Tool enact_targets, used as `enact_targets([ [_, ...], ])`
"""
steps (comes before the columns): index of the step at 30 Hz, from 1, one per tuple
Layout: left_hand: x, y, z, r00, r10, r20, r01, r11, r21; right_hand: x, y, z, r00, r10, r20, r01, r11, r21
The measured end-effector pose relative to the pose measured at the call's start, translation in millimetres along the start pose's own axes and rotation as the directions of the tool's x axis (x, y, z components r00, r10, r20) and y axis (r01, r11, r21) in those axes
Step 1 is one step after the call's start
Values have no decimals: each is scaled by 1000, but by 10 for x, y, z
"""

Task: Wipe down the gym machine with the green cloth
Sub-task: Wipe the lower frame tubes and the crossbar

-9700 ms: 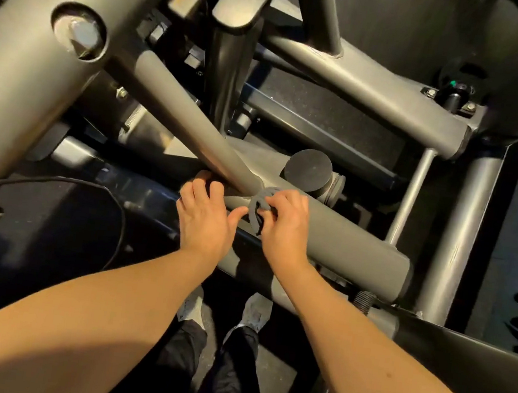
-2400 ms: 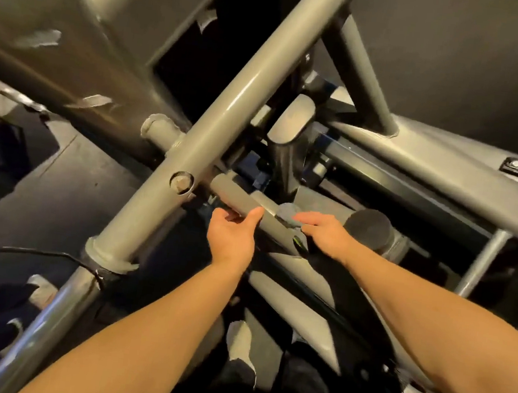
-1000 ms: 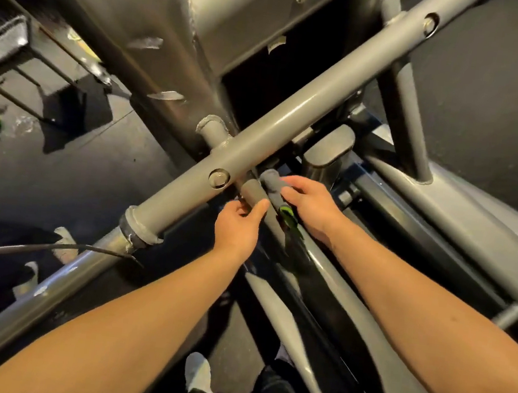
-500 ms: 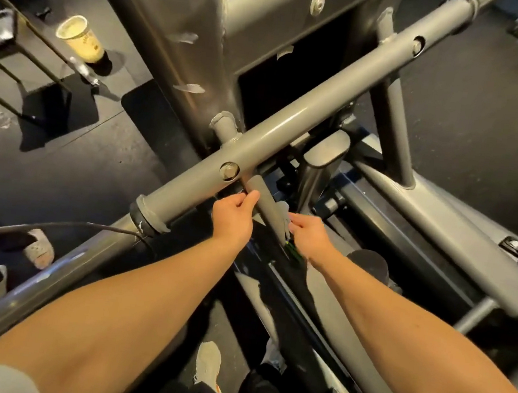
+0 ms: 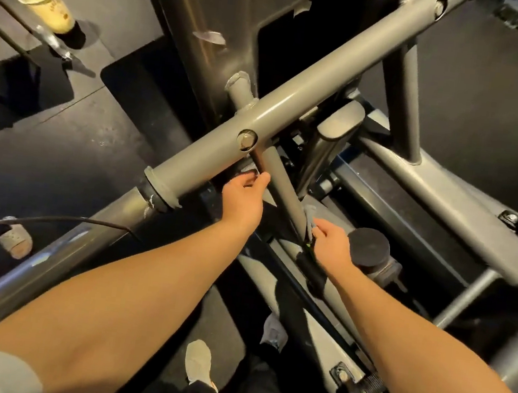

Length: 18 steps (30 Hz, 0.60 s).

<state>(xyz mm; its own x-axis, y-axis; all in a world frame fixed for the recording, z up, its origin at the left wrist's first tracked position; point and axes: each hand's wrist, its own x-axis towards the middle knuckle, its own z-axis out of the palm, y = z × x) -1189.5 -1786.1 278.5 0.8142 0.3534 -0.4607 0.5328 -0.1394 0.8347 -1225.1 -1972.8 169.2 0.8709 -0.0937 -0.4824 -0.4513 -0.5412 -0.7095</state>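
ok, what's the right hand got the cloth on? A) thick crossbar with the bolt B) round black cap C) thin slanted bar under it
C: the right hand holds the cloth against the thin slanted bar, below the crossbar.

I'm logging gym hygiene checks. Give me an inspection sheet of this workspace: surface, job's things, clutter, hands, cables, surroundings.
Surface: dark rubber floor, faintly scuffed.
Job's things: grey steel gym machine frame; green cloth, mostly grey-looking with a green edge, against the thin slanted grey bar.
Clutter: pale cup of creamy drink standing on the floor, far left.
Hands: right hand grips the cloth; left hand pinches a pale scrap on the bar's other side, seemingly the cloth's other end.
Cables: one black cable running in from the left to the frame.
Surroundings: beige shoe, seemingly another person's, at left; black round end cap beside the right hand.
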Motion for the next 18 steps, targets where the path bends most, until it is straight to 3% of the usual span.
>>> enact_targets([
  [3, -158, -199, -56, 981, -131, 141, 121, 990, 74, -195, -211, 19, 983, 4, -182, 21, 991, 133],
  [5, -303, -342, -91, 943, -204, 263, 182, 977, 109, -426, -419, 31, 976, -15, -217, 65, 972, 224],
  [9, -461, -539, -130, 882, -200, 426, 226, 974, -11, -843, -684, 67, 994, -96, -55, 108, 945, 309],
  [13, -517, -641, -253, 919, -136, 371, 146, 989, 1, -998, -751, 57, 996, -31, 80, -12, 875, 484],
  [15, -499, -598, -302, 936, -103, 337, 111, 994, -7, -912, -707, 28, 1000, 16, 15, -21, 908, 420],
  [18, -372, -394, -298, 989, -33, 147, 55, 987, -151, -646, -642, -49, 992, 23, -127, 16, 957, 291],
])
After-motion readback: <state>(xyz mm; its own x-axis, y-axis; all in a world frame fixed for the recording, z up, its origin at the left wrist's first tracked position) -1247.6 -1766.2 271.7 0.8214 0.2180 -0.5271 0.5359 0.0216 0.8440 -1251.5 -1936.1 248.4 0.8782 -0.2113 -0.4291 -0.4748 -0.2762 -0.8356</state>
